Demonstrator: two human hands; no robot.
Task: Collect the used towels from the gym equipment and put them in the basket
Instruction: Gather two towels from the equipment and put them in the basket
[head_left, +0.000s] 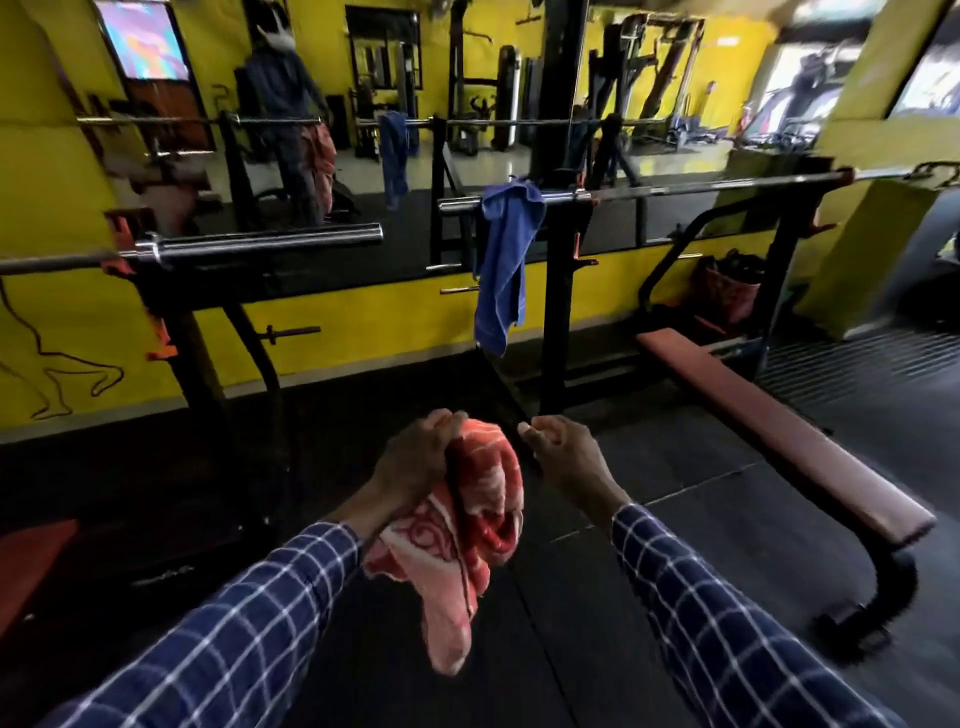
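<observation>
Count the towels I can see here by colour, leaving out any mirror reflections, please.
Red and white patterned towel, bunched in the left hand: 1
Blue towel, draped over the barbell: 1
Total: 2

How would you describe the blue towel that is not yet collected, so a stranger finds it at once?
Look at the long mirror on the yellow wall, then at the bench on the right. The blue towel hangs over the left end of the steel bar above that bench. It is plain blue and hanging on equipment, while the red patterned towel is bunched in the left hand.
</observation>
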